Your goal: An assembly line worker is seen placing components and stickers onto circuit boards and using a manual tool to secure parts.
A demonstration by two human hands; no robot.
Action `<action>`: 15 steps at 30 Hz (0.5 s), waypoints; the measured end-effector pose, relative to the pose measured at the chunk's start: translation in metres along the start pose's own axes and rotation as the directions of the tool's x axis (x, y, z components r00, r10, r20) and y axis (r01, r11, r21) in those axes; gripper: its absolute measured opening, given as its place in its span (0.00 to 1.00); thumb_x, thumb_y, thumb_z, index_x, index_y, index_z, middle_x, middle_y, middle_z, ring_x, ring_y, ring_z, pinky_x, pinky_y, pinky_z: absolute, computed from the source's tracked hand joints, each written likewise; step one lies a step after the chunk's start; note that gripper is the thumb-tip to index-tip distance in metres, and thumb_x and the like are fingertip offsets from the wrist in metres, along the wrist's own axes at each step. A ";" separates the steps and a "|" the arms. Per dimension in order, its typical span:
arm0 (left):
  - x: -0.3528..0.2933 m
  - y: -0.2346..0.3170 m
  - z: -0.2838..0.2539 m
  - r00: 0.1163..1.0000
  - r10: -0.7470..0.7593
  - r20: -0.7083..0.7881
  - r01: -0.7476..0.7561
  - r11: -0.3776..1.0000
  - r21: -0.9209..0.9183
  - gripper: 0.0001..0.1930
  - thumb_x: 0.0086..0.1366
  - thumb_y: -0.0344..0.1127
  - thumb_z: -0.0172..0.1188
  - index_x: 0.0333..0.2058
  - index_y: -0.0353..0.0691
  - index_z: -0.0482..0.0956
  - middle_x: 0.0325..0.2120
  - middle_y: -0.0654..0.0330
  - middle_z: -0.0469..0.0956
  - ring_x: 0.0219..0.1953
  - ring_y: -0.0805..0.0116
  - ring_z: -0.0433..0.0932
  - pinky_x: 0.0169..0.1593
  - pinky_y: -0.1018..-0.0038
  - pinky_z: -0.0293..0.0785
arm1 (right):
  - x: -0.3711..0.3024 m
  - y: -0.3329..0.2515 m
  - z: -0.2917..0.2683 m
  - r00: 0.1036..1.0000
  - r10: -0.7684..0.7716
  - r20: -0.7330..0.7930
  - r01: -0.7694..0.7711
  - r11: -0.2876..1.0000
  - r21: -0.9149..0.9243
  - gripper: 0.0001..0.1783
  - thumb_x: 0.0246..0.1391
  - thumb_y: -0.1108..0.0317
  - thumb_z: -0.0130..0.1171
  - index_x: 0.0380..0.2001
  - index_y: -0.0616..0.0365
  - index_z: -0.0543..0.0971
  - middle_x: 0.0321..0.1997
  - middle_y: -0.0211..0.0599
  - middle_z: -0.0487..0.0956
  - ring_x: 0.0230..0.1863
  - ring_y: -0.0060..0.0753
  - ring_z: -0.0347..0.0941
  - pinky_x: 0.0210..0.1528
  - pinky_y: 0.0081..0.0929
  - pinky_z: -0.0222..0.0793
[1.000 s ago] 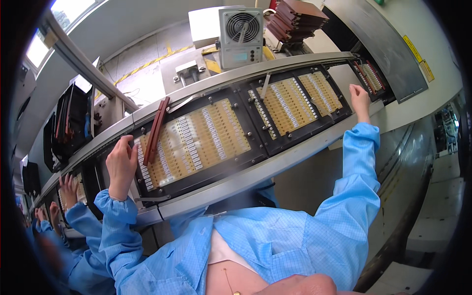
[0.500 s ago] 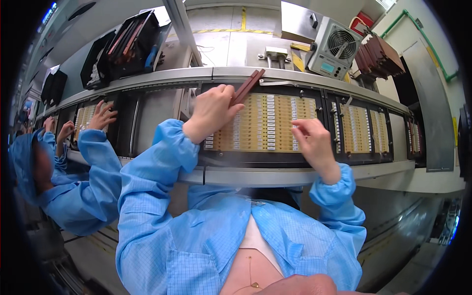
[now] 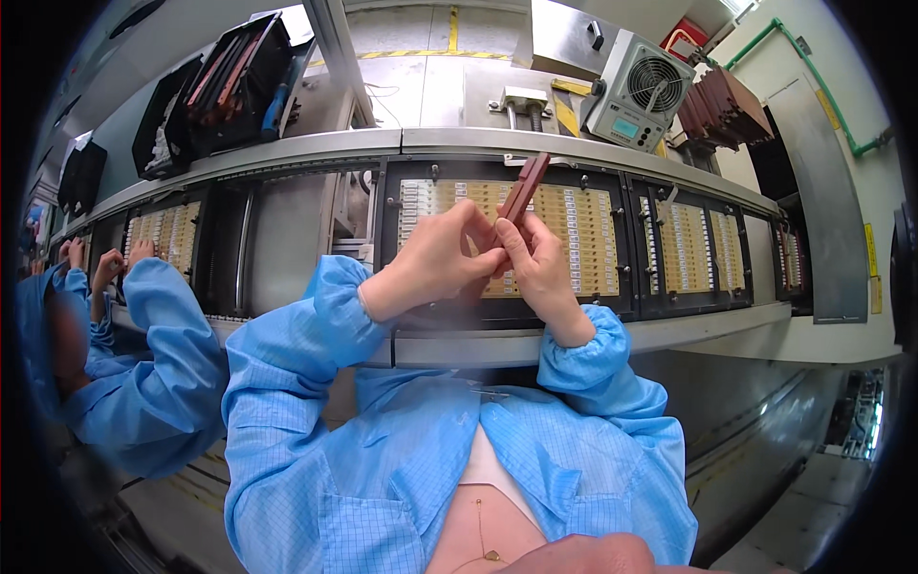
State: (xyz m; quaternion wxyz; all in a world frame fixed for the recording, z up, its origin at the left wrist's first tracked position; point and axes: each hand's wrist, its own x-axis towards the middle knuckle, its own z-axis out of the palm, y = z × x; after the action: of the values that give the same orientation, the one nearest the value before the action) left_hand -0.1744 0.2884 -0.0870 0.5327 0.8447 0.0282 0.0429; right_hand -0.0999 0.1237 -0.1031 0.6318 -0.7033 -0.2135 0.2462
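Brown narrow bars [image 3: 525, 188], apparently a pair, slant over the tray, their far ends by its back edge. My right hand [image 3: 543, 270] is closed round them, thumb on top. My left hand [image 3: 435, 256] curls its fingers and thumb about their nearer part; a blurred brown stretch shows between its fingers, and the exact grip is partly hidden. Beneath both hands lies a black-framed tray [image 3: 626, 277] filled with rows of tan strips [image 3: 588, 239] carrying small white pieces.
More framed strips [image 3: 688, 247] lie to the right on the rail line. Behind stand a grey fan unit [image 3: 639, 91], a stack of brown plates [image 3: 724, 107] and a black bin [image 3: 273, 81] of brown bars. At left, a co-worker's hands [image 3: 124, 263] are over another tray.
My right hand has come left from over the strips and taken hold of the brown bars. The bars have moved right and nearer. My left hand has shifted right and nearer.
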 end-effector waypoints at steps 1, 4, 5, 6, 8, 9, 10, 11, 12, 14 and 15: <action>0.001 -0.004 0.002 1.000 -0.001 0.001 0.001 1.000 -0.009 0.14 0.61 0.33 0.67 0.40 0.32 0.74 0.26 0.60 0.81 0.27 0.77 0.79 0.31 0.77 0.75 | -0.003 0.000 0.000 0.999 -0.038 -0.028 0.036 0.997 -0.071 0.19 0.69 0.62 0.53 0.55 0.65 0.74 0.34 0.33 0.81 0.32 0.21 0.78 0.28 0.17 0.74; 0.001 -0.007 0.000 0.984 -0.098 0.150 0.144 0.931 -0.336 0.18 0.62 0.34 0.68 0.46 0.34 0.72 0.24 0.62 0.79 0.25 0.76 0.78 0.28 0.75 0.73 | -0.009 0.006 -0.021 1.000 0.017 0.016 -0.014 0.987 -0.159 0.19 0.69 0.63 0.53 0.55 0.65 0.74 0.32 0.30 0.79 0.28 0.22 0.76 0.26 0.20 0.72; 0.001 -0.001 -0.001 0.987 -0.084 0.137 0.123 0.942 -0.311 0.20 0.62 0.34 0.68 0.49 0.36 0.71 0.23 0.62 0.78 0.25 0.75 0.78 0.28 0.75 0.72 | -0.009 0.009 -0.032 1.000 0.024 0.020 -0.021 0.987 -0.162 0.19 0.69 0.63 0.53 0.55 0.65 0.74 0.32 0.30 0.79 0.28 0.22 0.76 0.26 0.20 0.72; 0.000 0.004 -0.001 0.991 -0.064 0.121 0.097 0.954 -0.285 0.22 0.62 0.34 0.68 0.52 0.38 0.70 0.23 0.62 0.78 0.24 0.74 0.78 0.28 0.74 0.71 | -0.009 0.009 -0.047 0.994 -0.109 -0.018 0.098 0.944 -0.315 0.20 0.68 0.63 0.54 0.57 0.65 0.73 0.30 0.30 0.78 0.27 0.23 0.76 0.27 0.22 0.71; 0.003 0.008 0.000 0.997 -0.022 0.069 0.030 0.993 -0.112 0.22 0.61 0.34 0.68 0.52 0.39 0.71 0.22 0.61 0.78 0.24 0.72 0.78 0.28 0.73 0.72 | -0.010 0.002 -0.058 0.972 -0.235 -0.025 0.197 0.863 -0.465 0.21 0.67 0.64 0.55 0.58 0.65 0.72 0.28 0.31 0.77 0.26 0.24 0.75 0.27 0.25 0.71; 0.003 0.008 0.001 0.999 0.026 0.026 -0.028 0.997 0.075 0.22 0.61 0.34 0.68 0.52 0.41 0.72 0.22 0.60 0.78 0.24 0.69 0.79 0.29 0.72 0.72 | -0.010 -0.012 -0.058 0.977 -0.196 -0.087 0.105 0.790 -0.603 0.23 0.65 0.65 0.57 0.60 0.64 0.70 0.28 0.35 0.77 0.25 0.28 0.76 0.28 0.28 0.71; 0.001 0.002 0.006 0.985 0.168 -0.051 -0.157 0.973 0.168 0.20 0.60 0.35 0.67 0.50 0.40 0.73 0.23 0.58 0.78 0.25 0.62 0.80 0.31 0.69 0.74 | -0.010 -0.020 -0.057 0.973 -0.170 -0.153 0.008 0.693 -0.721 0.26 0.64 0.65 0.58 0.62 0.63 0.69 0.28 0.39 0.77 0.25 0.31 0.76 0.29 0.32 0.72; 0.001 -0.002 0.010 0.985 0.163 -0.058 -0.152 0.975 0.163 0.20 0.60 0.35 0.67 0.50 0.40 0.73 0.23 0.58 0.78 0.25 0.62 0.80 0.31 0.69 0.74 | -0.010 -0.016 -0.057 0.975 -0.167 -0.145 0.010 0.689 -0.725 0.26 0.64 0.65 0.58 0.62 0.63 0.69 0.28 0.39 0.77 0.25 0.31 0.76 0.29 0.32 0.72; 0.001 -0.005 0.014 0.976 0.205 -0.069 -0.186 0.958 0.220 0.19 0.60 0.35 0.66 0.49 0.40 0.74 0.24 0.58 0.78 0.25 0.59 0.80 0.32 0.67 0.75 | -0.009 -0.008 -0.055 0.963 -0.249 -0.100 0.086 0.640 -0.763 0.27 0.63 0.66 0.59 0.63 0.60 0.68 0.30 0.43 0.78 0.26 0.37 0.77 0.31 0.35 0.73; -0.001 -0.007 0.019 0.975 0.218 -0.050 -0.191 0.926 0.325 0.17 0.62 0.36 0.63 0.49 0.40 0.74 0.27 0.56 0.80 0.29 0.55 0.81 0.34 0.63 0.77 | -0.005 0.003 -0.053 0.898 -0.439 0.008 0.263 0.523 -0.811 0.29 0.62 0.68 0.58 0.65 0.55 0.67 0.35 0.49 0.82 0.31 0.50 0.80 0.34 0.44 0.75; -0.002 -0.009 0.021 0.976 0.212 -0.055 -0.184 0.928 0.324 0.17 0.62 0.36 0.63 0.49 0.40 0.74 0.27 0.56 0.80 0.29 0.55 0.81 0.34 0.63 0.77 | -0.004 0.003 -0.052 0.900 -0.436 0.015 0.267 0.523 -0.809 0.29 0.62 0.68 0.58 0.65 0.55 0.67 0.35 0.49 0.82 0.31 0.50 0.80 0.34 0.44 0.75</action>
State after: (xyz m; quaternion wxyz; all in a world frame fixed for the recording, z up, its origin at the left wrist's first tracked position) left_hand -0.1742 0.2736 -0.1040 0.3813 0.9150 -0.0269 0.1291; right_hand -0.0709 0.0803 -0.1012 0.3057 -0.8711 -0.3768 -0.0760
